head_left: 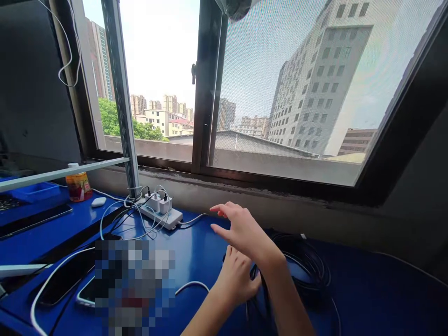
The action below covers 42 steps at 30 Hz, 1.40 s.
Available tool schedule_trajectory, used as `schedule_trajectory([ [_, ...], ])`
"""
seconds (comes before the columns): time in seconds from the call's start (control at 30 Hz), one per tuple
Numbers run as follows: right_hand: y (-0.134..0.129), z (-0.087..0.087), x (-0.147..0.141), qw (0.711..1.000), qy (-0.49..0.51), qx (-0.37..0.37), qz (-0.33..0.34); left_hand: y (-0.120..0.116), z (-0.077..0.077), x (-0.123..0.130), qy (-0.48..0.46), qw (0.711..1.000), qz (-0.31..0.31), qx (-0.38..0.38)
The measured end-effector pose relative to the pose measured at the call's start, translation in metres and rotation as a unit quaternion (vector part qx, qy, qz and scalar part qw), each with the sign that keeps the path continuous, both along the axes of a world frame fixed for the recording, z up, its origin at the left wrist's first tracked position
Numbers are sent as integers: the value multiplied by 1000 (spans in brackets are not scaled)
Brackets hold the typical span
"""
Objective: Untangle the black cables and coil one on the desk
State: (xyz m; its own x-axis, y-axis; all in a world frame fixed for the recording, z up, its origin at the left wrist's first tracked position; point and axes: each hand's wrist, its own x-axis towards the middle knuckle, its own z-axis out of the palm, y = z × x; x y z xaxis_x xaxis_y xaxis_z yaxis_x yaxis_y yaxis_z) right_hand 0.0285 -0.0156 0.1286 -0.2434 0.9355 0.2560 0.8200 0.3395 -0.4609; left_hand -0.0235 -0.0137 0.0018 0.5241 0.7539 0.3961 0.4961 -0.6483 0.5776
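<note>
My right hand (241, 231) is raised over the blue tabletop (196, 238), fingers stretched to the left and thumb apart, with nothing in it. Below it, my left hand (238, 275) has its fingers curled down around part of a black cable; the right wrist partly covers this hand, and the fingertips are hidden. Loops of the coiled black cable (320, 266) lie just right of both hands, partly behind the right forearm.
A white power strip (161, 217) with plugged-in chargers and tangled cords sits to the left. Phones, an orange-labelled bottle (79, 184), a white case (98, 202) and a blue tray (35, 191) are farther left. A metal post (122, 93) stands before the window.
</note>
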Motion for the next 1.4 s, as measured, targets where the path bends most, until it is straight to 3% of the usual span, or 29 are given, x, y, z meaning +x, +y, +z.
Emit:
schedule_trajectory([
  [0.13,14,-3,26,998,7,-35,-46,-2,13,2,61,996,-11,-65],
  [0.27,16,-8,30,993,0,-82,-86,1,10,5,-67,990,-31,-118],
  [0.33,12,-8,28,985,-13,-128,-116,6,8,4,-154,980,0,-128],
  [0.43,7,-9,28,961,-31,-227,-152,14,9,2,-230,963,102,-97],
  [0.53,5,-9,31,935,-22,-326,-136,16,15,-1,-265,951,128,-94],
  [0.63,5,-10,36,929,18,-357,-91,14,20,-2,-291,944,117,-99],
  [0.93,0,-1,45,951,182,-245,51,13,31,-15,-370,916,127,-90],
  [1.1,-2,15,38,956,276,-86,39,9,34,-15,-381,913,126,-73],
  [1.23,-6,22,40,960,274,25,-60,3,29,-5,-310,934,-11,-175],
  [1.3,-8,23,46,957,244,66,-142,-2,26,-1,-261,932,-104,-230],
  [1.4,-12,24,57,945,216,83,-233,-10,21,2,-181,925,-224,-248],
])
